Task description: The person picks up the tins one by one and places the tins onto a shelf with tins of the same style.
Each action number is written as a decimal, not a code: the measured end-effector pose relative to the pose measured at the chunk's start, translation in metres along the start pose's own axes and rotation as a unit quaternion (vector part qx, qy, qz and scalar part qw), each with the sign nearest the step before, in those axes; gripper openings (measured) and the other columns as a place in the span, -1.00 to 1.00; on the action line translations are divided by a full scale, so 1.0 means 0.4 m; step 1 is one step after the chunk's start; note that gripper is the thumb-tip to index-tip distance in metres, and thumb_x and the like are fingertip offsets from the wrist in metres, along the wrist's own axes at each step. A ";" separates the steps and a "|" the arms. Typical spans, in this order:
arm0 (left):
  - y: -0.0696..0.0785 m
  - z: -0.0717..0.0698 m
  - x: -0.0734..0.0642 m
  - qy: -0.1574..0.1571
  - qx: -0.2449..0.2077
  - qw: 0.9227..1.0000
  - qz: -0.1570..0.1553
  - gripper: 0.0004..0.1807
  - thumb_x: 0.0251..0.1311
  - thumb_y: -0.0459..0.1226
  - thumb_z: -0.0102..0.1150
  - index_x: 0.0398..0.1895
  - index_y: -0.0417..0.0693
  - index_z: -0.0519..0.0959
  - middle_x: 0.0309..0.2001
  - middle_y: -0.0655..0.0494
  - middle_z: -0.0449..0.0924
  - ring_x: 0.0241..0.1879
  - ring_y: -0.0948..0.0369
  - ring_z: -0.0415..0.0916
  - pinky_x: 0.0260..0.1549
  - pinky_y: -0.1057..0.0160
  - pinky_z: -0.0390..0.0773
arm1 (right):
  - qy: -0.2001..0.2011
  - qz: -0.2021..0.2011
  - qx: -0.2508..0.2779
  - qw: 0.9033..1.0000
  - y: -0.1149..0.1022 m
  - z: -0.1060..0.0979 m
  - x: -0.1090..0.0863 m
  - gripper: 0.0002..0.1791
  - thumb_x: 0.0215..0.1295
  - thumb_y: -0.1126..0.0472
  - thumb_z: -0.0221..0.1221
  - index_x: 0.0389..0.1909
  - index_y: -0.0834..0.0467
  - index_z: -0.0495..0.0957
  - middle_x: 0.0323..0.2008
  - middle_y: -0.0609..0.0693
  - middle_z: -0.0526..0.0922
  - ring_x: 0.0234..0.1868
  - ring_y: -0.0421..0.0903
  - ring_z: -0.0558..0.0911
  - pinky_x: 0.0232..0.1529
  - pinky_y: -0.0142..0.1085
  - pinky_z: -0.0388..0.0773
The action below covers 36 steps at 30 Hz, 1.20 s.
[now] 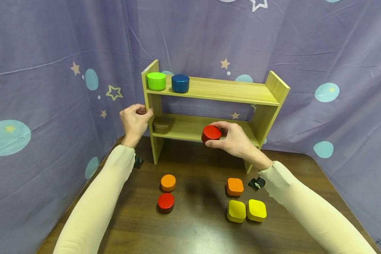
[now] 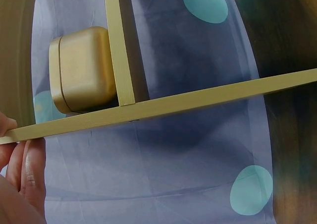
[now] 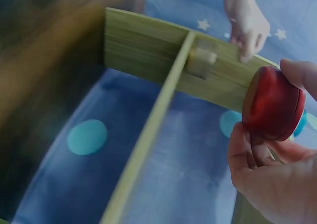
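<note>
Pinching red tin (image 1: 211,133): right fingers (image 3: 241,157), parted; left fingers (image 2: 34,169), shelf edge (image 2: 173,103).

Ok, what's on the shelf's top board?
On the top board: a green container and a blue container, near the left end. Whatever lies directly behind them is hidden.

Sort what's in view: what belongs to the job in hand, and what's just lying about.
Part of the job, apparently, being held:
red container, in the right hand
shelf, pinched by the left hand

Seemingly just lying about, untouched:
on the table: round orange container, second red container, square orange container, two yellow containers
on the shelf: green container, blue container, gold container
</note>
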<state>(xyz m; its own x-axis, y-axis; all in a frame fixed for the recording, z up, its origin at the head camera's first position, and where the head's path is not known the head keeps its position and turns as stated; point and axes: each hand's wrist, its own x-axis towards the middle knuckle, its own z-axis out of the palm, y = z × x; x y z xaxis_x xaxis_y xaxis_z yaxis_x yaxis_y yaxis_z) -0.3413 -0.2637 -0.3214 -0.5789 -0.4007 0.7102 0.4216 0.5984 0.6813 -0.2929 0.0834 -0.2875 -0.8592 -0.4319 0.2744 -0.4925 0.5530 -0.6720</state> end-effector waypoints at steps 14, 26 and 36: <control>0.000 0.000 0.005 0.007 -0.009 1.000 0.006 -0.82 0.10 -0.31 0.47 -0.39 -0.33 0.83 -0.39 -0.29 0.82 -0.57 0.76 0.34 -0.41 0.65 0.37 | -0.003 -0.013 0.021 1.000 -0.133 -0.123 0.107 -0.45 0.22 0.17 0.53 0.24 0.15 0.71 -0.02 0.12 0.82 -0.10 -0.07 0.69 -0.07 -0.37 0.55; 0.003 -0.003 0.005 0.001 -0.009 1.000 0.003 -0.81 0.10 -0.31 0.47 -0.39 -0.33 0.82 -0.39 -0.28 0.83 -0.58 0.78 0.34 -0.42 0.67 0.36 | 0.009 -0.004 0.002 1.000 -0.171 -0.178 0.199 -0.38 0.26 0.11 0.49 0.34 0.14 0.67 0.08 0.16 0.82 -0.10 -0.15 0.70 -0.10 -0.40 0.55; 0.002 -0.002 0.000 -0.005 -0.009 1.000 0.003 -0.81 0.11 -0.30 0.46 -0.39 -0.33 0.82 -0.39 -0.28 0.83 -0.57 0.77 0.34 -0.42 0.66 0.36 | 0.002 0.022 -0.006 1.000 -0.173 -0.174 0.266 -0.36 0.27 0.06 0.48 0.37 0.12 0.66 0.17 0.16 0.79 0.02 -0.07 0.67 -0.02 -0.33 0.55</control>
<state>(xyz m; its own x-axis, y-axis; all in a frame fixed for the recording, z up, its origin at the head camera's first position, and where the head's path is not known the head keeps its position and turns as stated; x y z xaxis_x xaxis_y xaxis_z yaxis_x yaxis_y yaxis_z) -0.3401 -0.2637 -0.3208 -0.5836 -0.3907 0.7119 0.4372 0.5876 0.6808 -0.3598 0.0489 -0.1641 -0.8805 -0.4039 0.2483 -0.4564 0.5803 -0.6745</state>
